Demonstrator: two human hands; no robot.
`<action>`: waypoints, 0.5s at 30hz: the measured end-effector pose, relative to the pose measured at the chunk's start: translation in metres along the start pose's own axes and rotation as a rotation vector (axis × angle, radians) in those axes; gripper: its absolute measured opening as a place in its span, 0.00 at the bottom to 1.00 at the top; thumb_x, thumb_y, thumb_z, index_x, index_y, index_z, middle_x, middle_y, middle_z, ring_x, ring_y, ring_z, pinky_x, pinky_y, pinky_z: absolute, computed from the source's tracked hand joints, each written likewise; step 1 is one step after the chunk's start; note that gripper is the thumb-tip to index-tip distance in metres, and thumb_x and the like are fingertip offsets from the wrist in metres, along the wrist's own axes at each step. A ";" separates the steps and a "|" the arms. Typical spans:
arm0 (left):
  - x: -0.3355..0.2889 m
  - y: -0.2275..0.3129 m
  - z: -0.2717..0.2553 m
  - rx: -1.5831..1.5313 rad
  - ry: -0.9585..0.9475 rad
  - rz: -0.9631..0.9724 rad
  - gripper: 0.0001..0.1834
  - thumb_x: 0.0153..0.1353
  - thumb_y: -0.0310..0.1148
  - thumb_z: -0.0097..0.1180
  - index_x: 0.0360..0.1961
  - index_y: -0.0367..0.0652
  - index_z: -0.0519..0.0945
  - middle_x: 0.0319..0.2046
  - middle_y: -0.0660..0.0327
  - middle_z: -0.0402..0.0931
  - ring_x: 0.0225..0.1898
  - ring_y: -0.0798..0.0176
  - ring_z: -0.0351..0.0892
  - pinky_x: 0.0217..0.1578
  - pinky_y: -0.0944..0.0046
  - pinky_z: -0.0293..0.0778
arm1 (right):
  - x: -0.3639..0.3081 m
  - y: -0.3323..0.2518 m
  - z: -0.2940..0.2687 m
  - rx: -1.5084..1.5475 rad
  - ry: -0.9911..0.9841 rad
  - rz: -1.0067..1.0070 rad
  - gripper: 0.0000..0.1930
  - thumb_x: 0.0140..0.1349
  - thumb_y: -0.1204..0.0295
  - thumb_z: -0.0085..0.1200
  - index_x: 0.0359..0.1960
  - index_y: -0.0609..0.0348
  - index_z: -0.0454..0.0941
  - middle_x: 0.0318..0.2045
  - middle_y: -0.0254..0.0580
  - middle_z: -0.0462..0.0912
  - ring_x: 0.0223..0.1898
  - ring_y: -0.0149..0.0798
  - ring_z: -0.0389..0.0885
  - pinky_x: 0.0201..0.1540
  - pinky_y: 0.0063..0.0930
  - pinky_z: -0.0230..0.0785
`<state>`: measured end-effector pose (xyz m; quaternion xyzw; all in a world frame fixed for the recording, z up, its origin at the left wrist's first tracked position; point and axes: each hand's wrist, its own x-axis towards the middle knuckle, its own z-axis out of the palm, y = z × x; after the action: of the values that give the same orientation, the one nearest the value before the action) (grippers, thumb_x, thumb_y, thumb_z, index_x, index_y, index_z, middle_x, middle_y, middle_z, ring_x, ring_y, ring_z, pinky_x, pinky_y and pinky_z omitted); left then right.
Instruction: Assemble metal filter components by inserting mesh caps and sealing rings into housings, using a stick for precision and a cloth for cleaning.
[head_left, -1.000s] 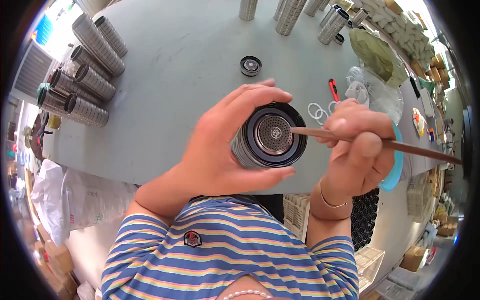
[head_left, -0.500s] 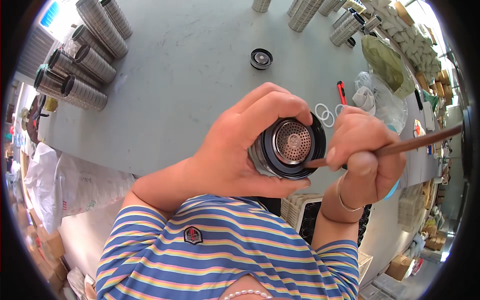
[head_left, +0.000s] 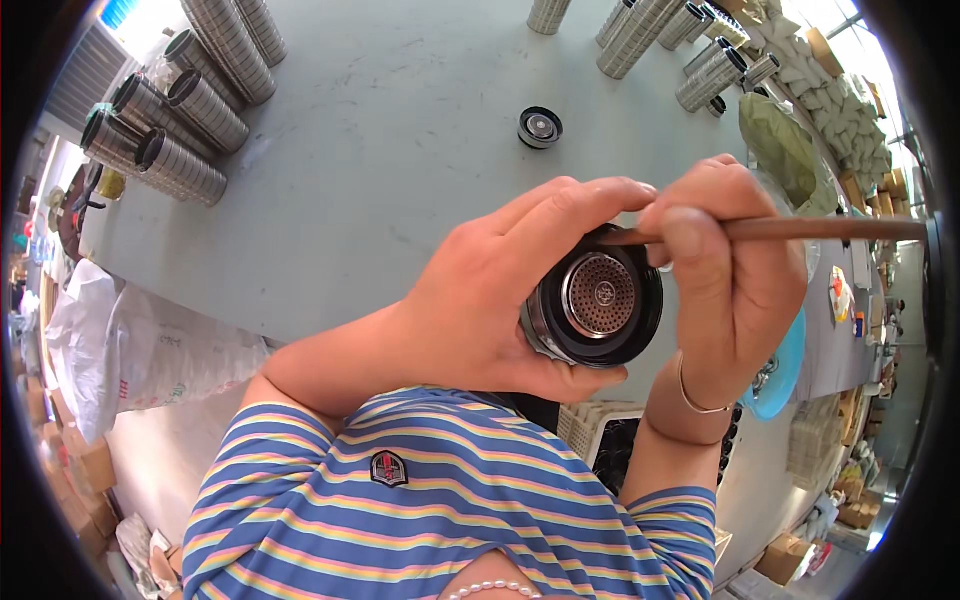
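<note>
My left hand (head_left: 480, 285) is wrapped round a short, round black-rimmed metal part, its fingers over the top and its thumb beneath. Set in the open face of that part is a perforated metal strainer (head_left: 603, 293) with a small mark at its middle. A long thin brown stick (head_left: 840, 229) is gripped in my closed right hand (head_left: 730, 260). The stick's tip rests at the upper inside of the black rim (head_left: 640, 345), close to my left fingertips. What the part looks like behind my left palm is hidden.
A black round lid-like piece (head_left: 541, 128) lies on the grey table (head_left: 380, 140). Ribbed metal cylinders (head_left: 182, 168) stand stacked at left, with more (head_left: 635, 40) at the far side. A green bag (head_left: 778, 150) lies at right, and a blue basin (head_left: 785, 370) is beside my right arm.
The stick's tip has gone from the lower part of the rim to its upper part. My right hand has risen with it, and the strainer face has turned slightly.
</note>
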<state>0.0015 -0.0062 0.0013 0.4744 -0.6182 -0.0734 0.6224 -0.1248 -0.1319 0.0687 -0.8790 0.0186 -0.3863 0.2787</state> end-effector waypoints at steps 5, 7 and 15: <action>0.000 -0.002 -0.003 -0.020 -0.075 -0.047 0.52 0.41 0.40 0.82 0.67 0.34 0.70 0.50 0.51 0.78 0.49 0.54 0.82 0.51 0.59 0.77 | -0.011 -0.003 -0.009 -0.040 0.087 0.058 0.14 0.71 0.70 0.51 0.26 0.64 0.75 0.20 0.33 0.73 0.22 0.26 0.64 0.28 0.24 0.56; 0.002 0.002 -0.002 -0.039 -0.085 -0.070 0.51 0.41 0.39 0.82 0.67 0.35 0.71 0.49 0.52 0.78 0.50 0.54 0.82 0.51 0.59 0.77 | -0.016 -0.009 -0.017 0.116 0.081 0.188 0.09 0.60 0.74 0.63 0.24 0.62 0.79 0.19 0.36 0.78 0.19 0.34 0.72 0.25 0.28 0.61; -0.007 -0.006 0.001 -0.100 -0.040 -0.084 0.44 0.40 0.35 0.82 0.60 0.38 0.73 0.51 0.54 0.75 0.54 0.54 0.79 0.54 0.58 0.75 | -0.014 0.109 0.006 0.981 0.372 0.247 0.19 0.81 0.54 0.41 0.41 0.58 0.74 0.26 0.42 0.85 0.24 0.31 0.78 0.34 0.32 0.69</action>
<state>0.0023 -0.0051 -0.0084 0.4667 -0.6055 -0.1396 0.6293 -0.1107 -0.2173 0.0006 -0.5535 -0.0117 -0.4634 0.6920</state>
